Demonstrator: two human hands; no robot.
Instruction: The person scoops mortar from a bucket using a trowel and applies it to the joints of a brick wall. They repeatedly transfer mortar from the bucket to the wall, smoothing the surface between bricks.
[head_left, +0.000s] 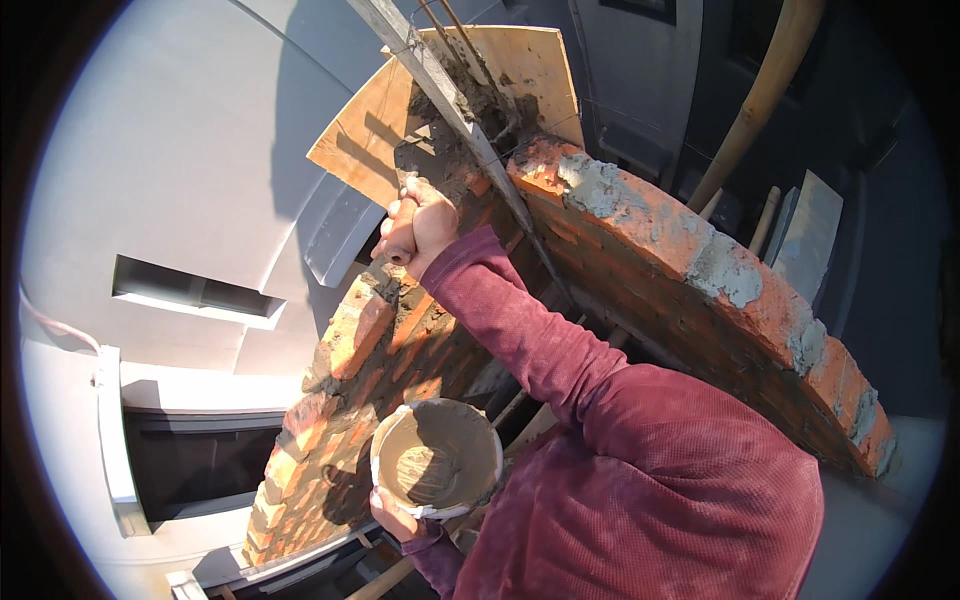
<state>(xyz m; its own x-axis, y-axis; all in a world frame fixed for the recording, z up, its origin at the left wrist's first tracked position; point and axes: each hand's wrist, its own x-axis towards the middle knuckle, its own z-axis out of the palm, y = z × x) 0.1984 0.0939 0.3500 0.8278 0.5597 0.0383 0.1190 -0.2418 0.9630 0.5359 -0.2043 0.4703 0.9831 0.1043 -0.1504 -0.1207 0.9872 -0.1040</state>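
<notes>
"What is the right hand doing?"

"It's clamped around the wooden handle of a trowel, at the top of the left brick wall. The blade is hard to make out among the grey mortar smears."

"And the left hand?"

"Lower down, its fingers grip the rim of a round bucket. Wet mortar coats the inside, part sunlit, part shaded."

"Where does the bucket sit?"

"Beside the left wall's face, in front of the maroon sleeve; whether they touch, one cannot tell."

"What stands beyond the trowel?"

"Mortar-spattered plywood, crossed by a slanting pale bar. Right of that, another brick wall carries dried mortar patches on top."
</notes>
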